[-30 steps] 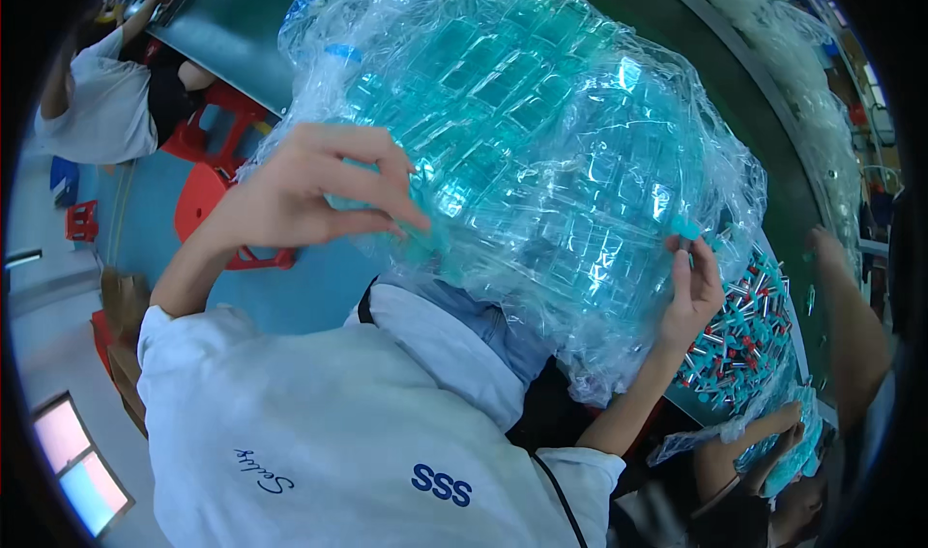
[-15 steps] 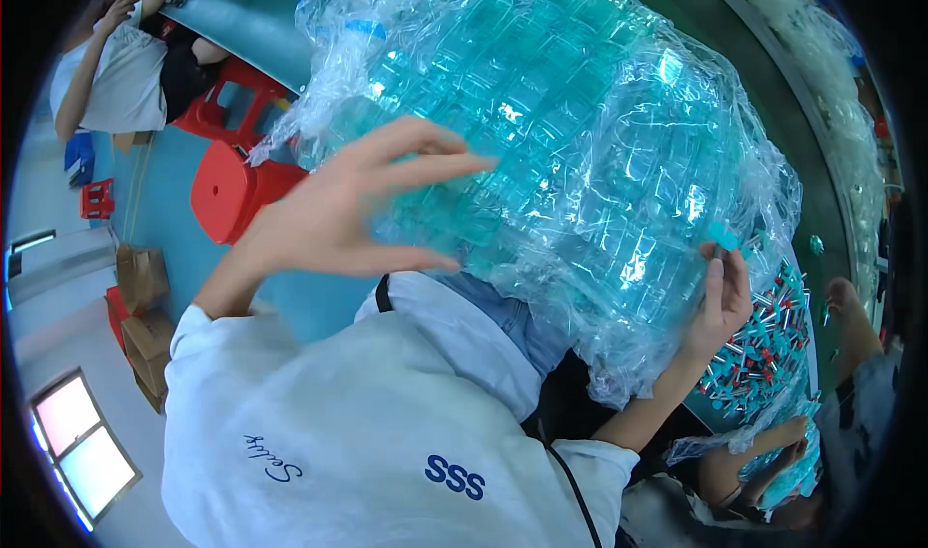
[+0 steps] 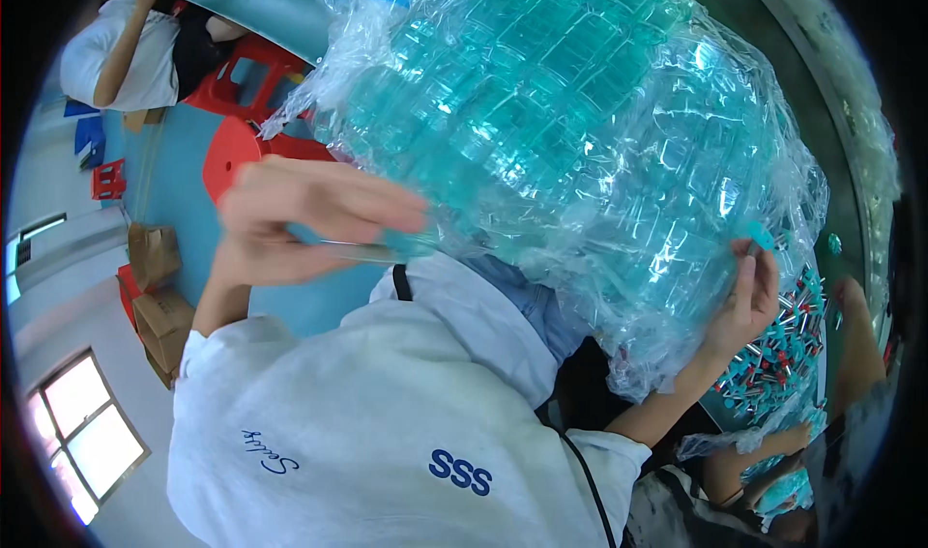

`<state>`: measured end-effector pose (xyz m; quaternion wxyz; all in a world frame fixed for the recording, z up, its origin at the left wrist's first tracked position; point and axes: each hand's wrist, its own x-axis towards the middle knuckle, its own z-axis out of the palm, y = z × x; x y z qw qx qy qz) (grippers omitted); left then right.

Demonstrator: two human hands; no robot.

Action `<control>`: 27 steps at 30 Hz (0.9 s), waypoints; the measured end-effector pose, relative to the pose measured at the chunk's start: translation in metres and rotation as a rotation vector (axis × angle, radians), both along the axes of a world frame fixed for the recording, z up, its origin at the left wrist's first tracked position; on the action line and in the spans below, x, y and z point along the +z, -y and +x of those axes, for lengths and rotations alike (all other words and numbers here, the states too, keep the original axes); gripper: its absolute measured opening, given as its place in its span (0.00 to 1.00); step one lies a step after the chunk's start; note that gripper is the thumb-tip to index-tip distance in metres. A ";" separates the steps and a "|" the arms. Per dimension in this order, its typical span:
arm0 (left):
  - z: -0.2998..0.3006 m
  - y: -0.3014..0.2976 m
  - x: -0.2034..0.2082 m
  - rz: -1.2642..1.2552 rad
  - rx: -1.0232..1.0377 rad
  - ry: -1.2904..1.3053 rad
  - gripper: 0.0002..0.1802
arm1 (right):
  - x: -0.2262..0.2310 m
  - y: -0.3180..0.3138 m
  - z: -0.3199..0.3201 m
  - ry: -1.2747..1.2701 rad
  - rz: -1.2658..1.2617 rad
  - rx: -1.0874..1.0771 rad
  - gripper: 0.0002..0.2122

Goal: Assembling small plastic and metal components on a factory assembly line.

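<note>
A large clear plastic bag (image 3: 667, 152) full of square, see-through teal containers (image 3: 541, 55) fills the space in front of me. My left hand (image 3: 309, 215), blurred by motion, is closed left of the bag's near edge. Between its thumb and fingers is a see-through teal container (image 3: 391, 246), too smeared to show its shape well. At the bag's right edge my right hand (image 3: 749, 292) pinches a small teal cap (image 3: 761, 235) with a darker stem. Its fingers are close to the film.
A heap of small teal, red and silver parts (image 3: 778, 345) lies right of my right hand. A co-worker's hand (image 3: 793, 439) is beside more bagged pieces at the lower right. Red stools (image 3: 232, 152) stand at the left, near another person (image 3: 116, 50). Brown paper bags (image 3: 159, 326) stand by the wall.
My left hand has gone from spread fingers over the bag to a closed grip on a teal container, drawn back left. My right hand keeps its cap; the whole view has shifted slightly.
</note>
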<state>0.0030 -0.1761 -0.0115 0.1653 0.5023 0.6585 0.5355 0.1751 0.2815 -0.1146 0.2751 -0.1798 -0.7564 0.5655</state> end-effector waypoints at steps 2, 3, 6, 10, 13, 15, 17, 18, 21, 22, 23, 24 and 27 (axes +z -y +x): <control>0.006 0.028 0.012 0.216 0.125 0.025 0.17 | 0.000 -0.004 -0.005 -0.023 -0.022 0.018 0.14; 0.011 0.042 0.010 0.348 0.210 0.025 0.21 | 0.000 -0.003 -0.010 -0.032 -0.027 0.034 0.14; 0.023 0.048 -0.001 0.322 0.493 0.201 0.29 | 0.003 -0.017 0.003 -0.051 -0.107 0.045 0.14; 0.030 -0.036 -0.017 0.395 0.272 0.909 0.32 | 0.016 -0.059 0.035 -0.611 -1.153 0.350 0.10; 0.036 -0.091 -0.005 0.407 0.063 1.198 0.27 | 0.066 -0.025 0.024 -0.876 -1.069 0.437 0.09; 0.036 -0.117 -0.004 0.363 -0.031 1.196 0.31 | 0.095 -0.016 0.023 -0.868 -0.906 0.432 0.09; 0.037 -0.136 -0.001 0.241 -0.096 1.068 0.37 | 0.117 -0.006 0.025 -0.854 -0.746 0.417 0.10; 0.039 -0.144 -0.005 0.234 -0.122 1.073 0.37 | 0.128 0.001 0.026 -0.697 -0.426 0.330 0.11; 0.046 -0.168 -0.013 0.245 -0.158 0.871 0.40 | 0.149 0.025 0.031 -0.354 0.159 0.235 0.12; 0.044 -0.174 -0.017 0.241 -0.186 0.878 0.40 | 0.150 0.034 0.033 -0.167 0.416 0.242 0.12; 0.042 -0.178 -0.018 0.172 -0.194 0.559 0.39 | 0.151 0.042 0.034 -0.160 0.421 0.221 0.12; 0.041 -0.178 -0.016 0.104 -0.180 0.233 0.38 | 0.151 0.050 0.031 -0.144 0.454 0.238 0.12; 0.044 -0.181 -0.017 0.194 -0.076 0.085 0.35 | 0.145 0.064 0.026 -0.178 0.488 0.255 0.12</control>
